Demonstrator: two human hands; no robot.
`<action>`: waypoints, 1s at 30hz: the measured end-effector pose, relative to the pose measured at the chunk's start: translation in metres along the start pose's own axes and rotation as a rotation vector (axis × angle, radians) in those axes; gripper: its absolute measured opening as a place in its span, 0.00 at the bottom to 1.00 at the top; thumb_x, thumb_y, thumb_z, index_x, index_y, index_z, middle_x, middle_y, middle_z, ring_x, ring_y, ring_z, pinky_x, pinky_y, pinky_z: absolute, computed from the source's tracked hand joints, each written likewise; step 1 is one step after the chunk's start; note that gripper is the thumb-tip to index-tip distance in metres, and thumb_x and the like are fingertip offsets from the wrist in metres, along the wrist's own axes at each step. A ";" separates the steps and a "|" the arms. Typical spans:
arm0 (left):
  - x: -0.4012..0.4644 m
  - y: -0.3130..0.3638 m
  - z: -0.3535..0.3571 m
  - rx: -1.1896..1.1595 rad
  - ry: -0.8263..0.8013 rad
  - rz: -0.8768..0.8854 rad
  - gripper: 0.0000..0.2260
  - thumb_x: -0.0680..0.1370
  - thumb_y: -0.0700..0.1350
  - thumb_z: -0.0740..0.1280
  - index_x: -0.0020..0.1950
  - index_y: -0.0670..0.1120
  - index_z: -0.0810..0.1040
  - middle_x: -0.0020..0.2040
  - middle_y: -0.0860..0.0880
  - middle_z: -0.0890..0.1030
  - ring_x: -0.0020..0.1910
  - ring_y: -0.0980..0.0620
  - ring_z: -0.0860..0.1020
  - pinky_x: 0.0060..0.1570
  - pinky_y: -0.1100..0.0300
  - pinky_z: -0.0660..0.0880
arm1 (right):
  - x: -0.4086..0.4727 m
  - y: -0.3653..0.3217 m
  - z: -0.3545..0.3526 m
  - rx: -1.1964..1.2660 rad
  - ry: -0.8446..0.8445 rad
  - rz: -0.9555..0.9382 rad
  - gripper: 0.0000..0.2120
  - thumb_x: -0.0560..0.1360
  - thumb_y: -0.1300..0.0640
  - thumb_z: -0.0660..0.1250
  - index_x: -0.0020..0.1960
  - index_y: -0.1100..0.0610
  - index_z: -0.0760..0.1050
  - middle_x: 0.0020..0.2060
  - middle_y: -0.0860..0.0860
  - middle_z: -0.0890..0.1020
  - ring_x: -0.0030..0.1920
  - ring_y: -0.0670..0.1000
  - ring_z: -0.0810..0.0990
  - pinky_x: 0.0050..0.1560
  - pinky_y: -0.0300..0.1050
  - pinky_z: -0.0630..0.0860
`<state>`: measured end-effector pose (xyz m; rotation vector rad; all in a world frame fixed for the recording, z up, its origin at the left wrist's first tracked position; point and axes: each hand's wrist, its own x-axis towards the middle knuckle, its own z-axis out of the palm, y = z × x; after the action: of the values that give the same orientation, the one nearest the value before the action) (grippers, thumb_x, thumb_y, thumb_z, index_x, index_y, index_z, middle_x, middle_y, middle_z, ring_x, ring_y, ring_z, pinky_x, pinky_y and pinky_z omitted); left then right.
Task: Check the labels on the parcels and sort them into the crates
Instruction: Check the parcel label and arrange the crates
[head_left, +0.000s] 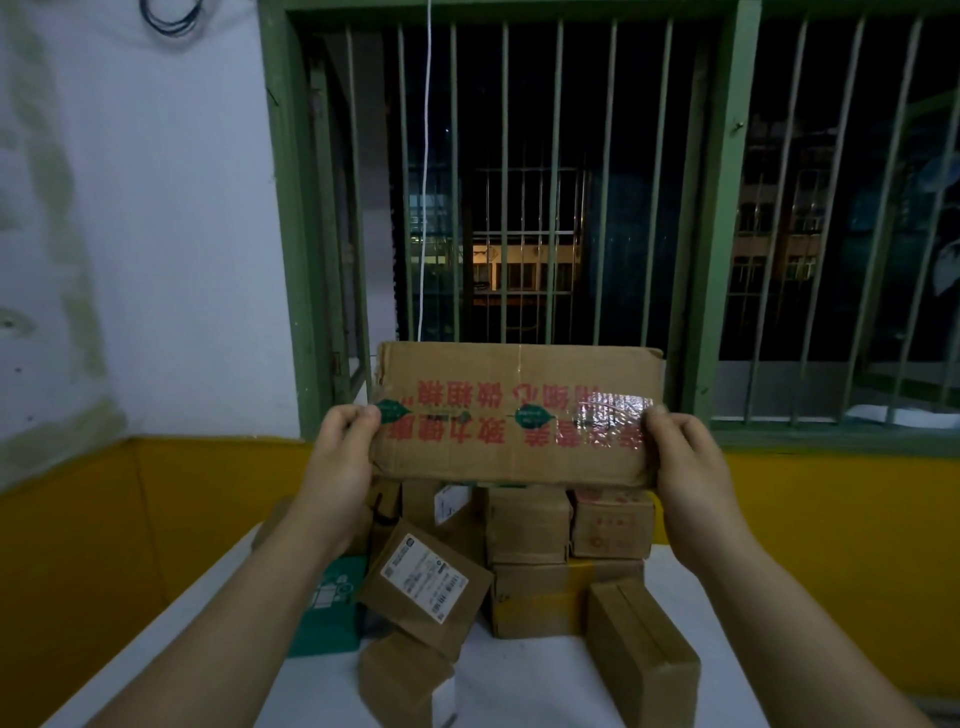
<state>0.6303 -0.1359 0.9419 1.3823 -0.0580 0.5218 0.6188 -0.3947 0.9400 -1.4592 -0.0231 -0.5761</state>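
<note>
Up at eye level goes the big cardboard parcel (517, 415), pinched at both short ends, left hand (340, 457) and right hand (685, 462) each with thumb on the near face and fingers curled behind, well above the pile of parcels (524, 561) on the white table (691, 582). Red print showing upside down, no shipping label on this face. Best to roll it slowly between both grips until a label turns up, keeping it level; no crates in view.

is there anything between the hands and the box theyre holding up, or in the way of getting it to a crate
Nothing lies between them: the left hand and right hand already grip the ends of the cardboard box, held up above the parcel pile on the white table. No crate is in view, so that path cannot be judged.
</note>
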 end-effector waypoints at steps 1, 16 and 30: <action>0.001 0.000 0.000 -0.016 0.010 -0.006 0.10 0.84 0.47 0.54 0.47 0.47 0.71 0.47 0.43 0.79 0.46 0.48 0.77 0.51 0.49 0.75 | 0.001 0.001 0.000 0.014 0.021 0.001 0.14 0.83 0.49 0.55 0.45 0.54 0.73 0.44 0.55 0.80 0.46 0.53 0.79 0.47 0.51 0.76; 0.008 -0.007 -0.007 0.021 0.001 0.012 0.13 0.85 0.47 0.52 0.46 0.47 0.72 0.47 0.43 0.79 0.49 0.46 0.76 0.51 0.48 0.74 | 0.005 0.008 0.003 0.046 0.022 0.034 0.18 0.84 0.48 0.51 0.46 0.55 0.75 0.49 0.59 0.82 0.52 0.58 0.80 0.52 0.54 0.76; 0.002 -0.004 -0.003 0.010 -0.095 0.074 0.14 0.80 0.41 0.63 0.64 0.51 0.71 0.53 0.52 0.80 0.41 0.64 0.81 0.34 0.70 0.77 | 0.000 0.004 0.001 0.017 -0.101 -0.066 0.08 0.80 0.55 0.62 0.52 0.41 0.73 0.49 0.42 0.81 0.49 0.42 0.78 0.42 0.39 0.73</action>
<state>0.6330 -0.1328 0.9383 1.4186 -0.1847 0.5187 0.6211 -0.3939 0.9363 -1.4743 -0.1557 -0.5534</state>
